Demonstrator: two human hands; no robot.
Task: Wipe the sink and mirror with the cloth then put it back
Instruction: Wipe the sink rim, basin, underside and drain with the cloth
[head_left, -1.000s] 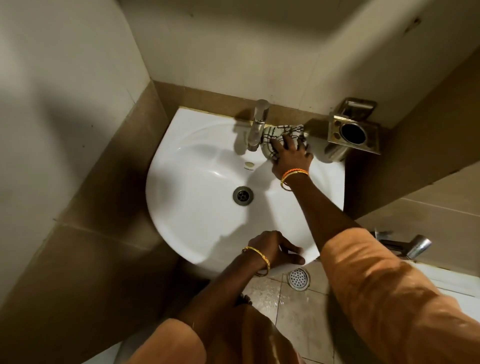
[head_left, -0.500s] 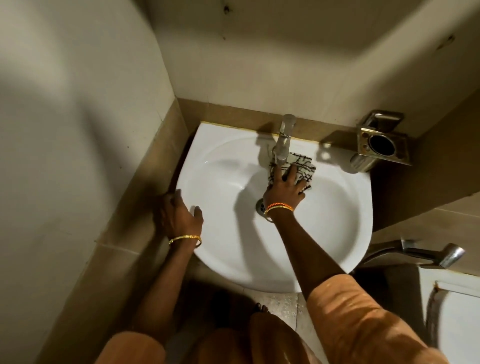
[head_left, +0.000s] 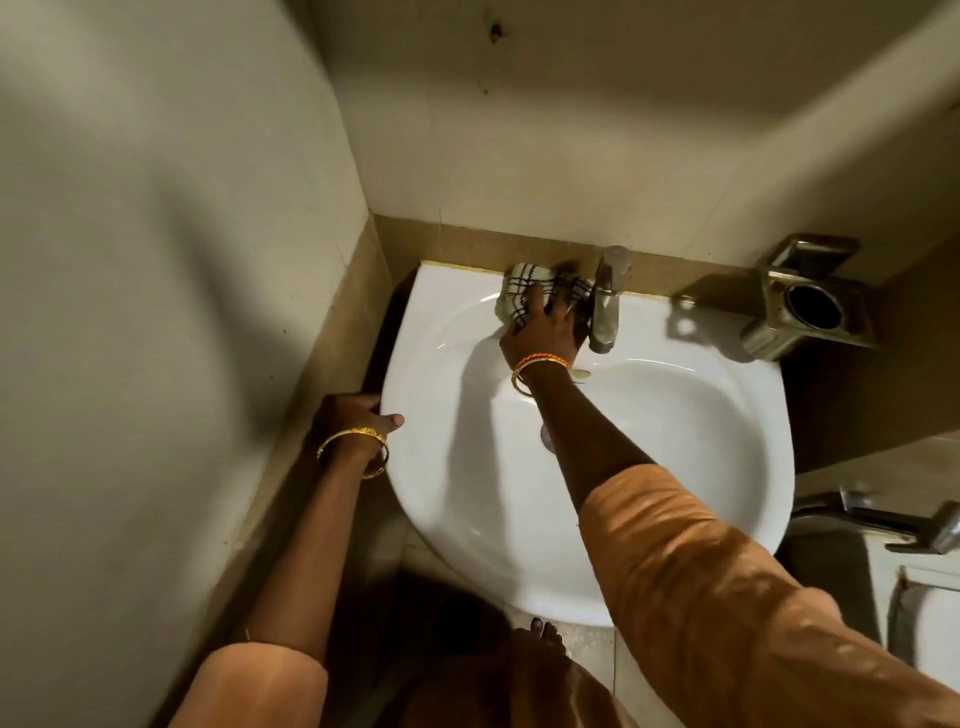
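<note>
Having crossed from the tap's (head_left: 607, 299) right, my right hand (head_left: 545, 332) presses the cloth (head_left: 524, 291) along the sink's (head_left: 675, 415) back-left rim, my left hand (head_left: 353, 415) clasping the left edge; mirror unwiped.

White checked cloth (head_left: 524, 291) bunched under right-hand fingers (head_left: 540, 312), pressed on white sink (head_left: 675, 441) back rim.

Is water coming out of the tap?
Off, it seems: no stream shows under the tap, and the sink holds no pooled water.
</note>
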